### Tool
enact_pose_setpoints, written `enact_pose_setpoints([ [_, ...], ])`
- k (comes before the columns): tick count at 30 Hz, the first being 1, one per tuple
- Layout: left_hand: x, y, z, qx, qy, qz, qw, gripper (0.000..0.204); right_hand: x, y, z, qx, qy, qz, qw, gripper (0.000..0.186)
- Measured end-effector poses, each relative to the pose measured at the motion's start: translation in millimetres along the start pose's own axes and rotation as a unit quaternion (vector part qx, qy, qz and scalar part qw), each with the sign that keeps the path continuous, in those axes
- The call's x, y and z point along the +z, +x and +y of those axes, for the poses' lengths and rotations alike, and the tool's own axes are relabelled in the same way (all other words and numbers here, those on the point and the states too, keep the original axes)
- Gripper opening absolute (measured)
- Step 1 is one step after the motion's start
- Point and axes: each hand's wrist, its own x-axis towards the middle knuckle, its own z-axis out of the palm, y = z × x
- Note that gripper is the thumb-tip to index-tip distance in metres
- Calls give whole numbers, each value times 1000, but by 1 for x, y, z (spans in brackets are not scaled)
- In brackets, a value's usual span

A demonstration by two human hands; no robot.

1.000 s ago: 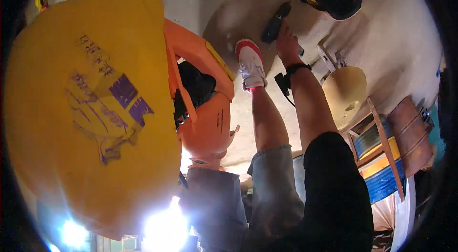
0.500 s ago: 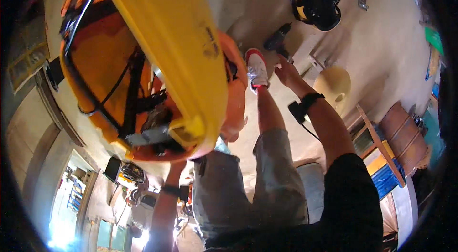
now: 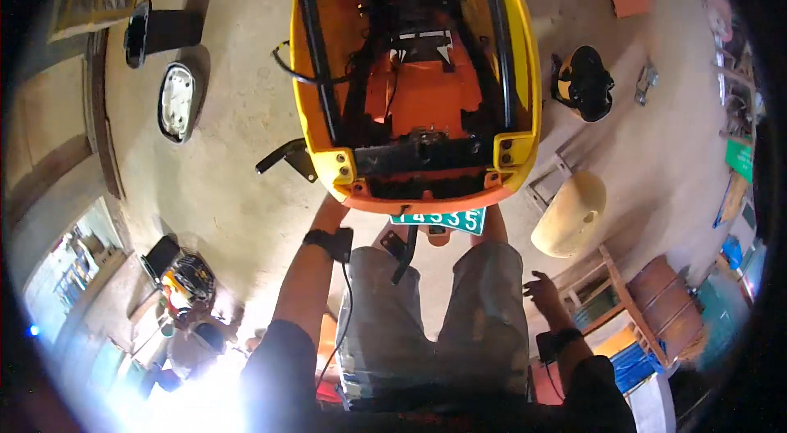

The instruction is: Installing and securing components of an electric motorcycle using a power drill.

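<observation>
A yellow and orange scooter body point(image 3: 525, 64) with its seat off stands in front of me, its frame and dark inner parts showing through the open top. Below its rear edge is a green number plate point(image 3: 471, 221), between my knees. My left hand point(image 3: 332, 211) reaches to the left rear corner of the body; its fingers are hidden under the edge, so its grip cannot be made out. Beside my right knee, my right hand point(image 3: 541, 292) hangs with fingers spread and nothing in it. A black footrest bracket point(image 3: 288, 159) sticks out at the body's left.
A scooter seat point(image 3: 177, 103) lies upturned on the left floor, near a black bin-like part point(image 3: 160, 29). To the right are a black and cream helmet point(image 3: 584, 82), a metal bracket point(image 3: 646, 82), a cream rounded cover point(image 3: 571, 216) and a wooden frame point(image 3: 631, 302).
My view has swung, so the scooter body sits centred instead of at the left. My right hand has drawn back from the drill on the floor, which is out of sight now.
</observation>
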Motion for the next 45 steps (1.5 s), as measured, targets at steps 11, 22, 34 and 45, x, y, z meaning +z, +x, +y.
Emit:
enact_pose_setpoints([
  [11,-42,-54,3,-201,-121,233,944,45,16,-49,-113,-53,-49,77,994,32],
  [22,60,-223,106,-195,-340,156,907,47,59,-111,-341,-274,-10,14,961,25],
  [34,158,-307,196,-62,-449,79,888,36,98,-222,-348,-439,-434,-28,786,42],
  [45,233,-301,307,-114,-429,64,894,39,99,-363,-404,-455,-437,-10,776,44],
])
